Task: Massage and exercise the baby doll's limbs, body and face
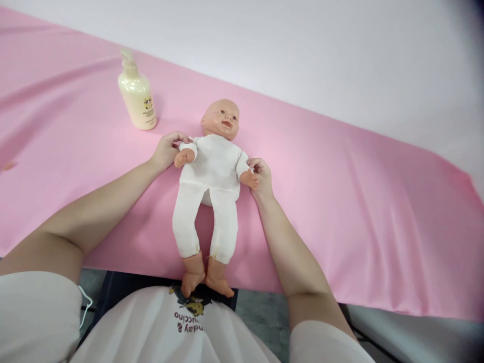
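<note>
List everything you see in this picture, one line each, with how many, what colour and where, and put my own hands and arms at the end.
Soft-bodied baby doll in a white suit: one, white body with peach plastic head, hands and feet, lying face up in the middle of the cloth, feet over the near edge.
Cream plastic pump bottle: one, pale yellow, upright on the cloth, left of the doll's head and farther back.
Smooth pink cloth: one, pink, covering the surface.
Wall: one, white, behind the cloth.
White shirt: one, dark print, bottom edge.
Left hand: one, fingers at the doll's sleeve.
Right hand: one, fingers at the other sleeve.
</note>
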